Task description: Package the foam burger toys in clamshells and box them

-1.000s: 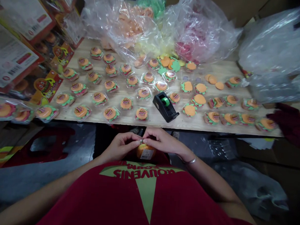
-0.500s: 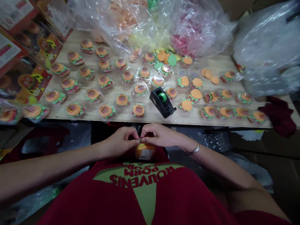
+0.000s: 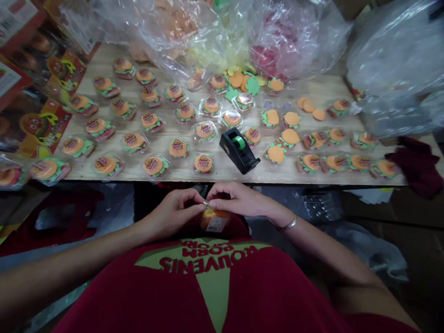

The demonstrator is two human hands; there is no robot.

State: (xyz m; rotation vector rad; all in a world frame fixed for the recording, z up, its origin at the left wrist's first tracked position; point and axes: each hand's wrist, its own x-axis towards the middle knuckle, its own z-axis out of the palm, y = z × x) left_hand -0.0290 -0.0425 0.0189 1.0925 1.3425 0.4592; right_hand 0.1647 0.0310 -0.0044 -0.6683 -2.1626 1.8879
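Close to my shirt, a small rounded orange pack [image 3: 219, 222] with a white barcode label hangs under my fingertips. My left hand [image 3: 176, 206] pinches its upper edge with thumb and forefinger. From the other side my right hand [image 3: 235, 200], wrist in a silver bangle, pinches the same spot, and the fingertips of both hands nearly meet. Whatever lies right between the fingertips is too small to make out. Beyond the hands, on the table [image 3: 239, 178], stands a black tape dispenser [image 3: 240, 150] with a green roll.
Rows of toy burgers in clear cases [image 3: 156, 166] cover the table's left and middle. More burgers [image 3: 335, 163] line the right, beside a dark red cloth [image 3: 415, 167]. Large plastic bags [image 3: 279, 36] of coloured pieces fill the back; printed boxes [image 3: 43, 124] stand left.
The view has shifted a little, so the left side of the table sits further left. Both hands keep their pinch on the orange pack, which has tilted slightly.
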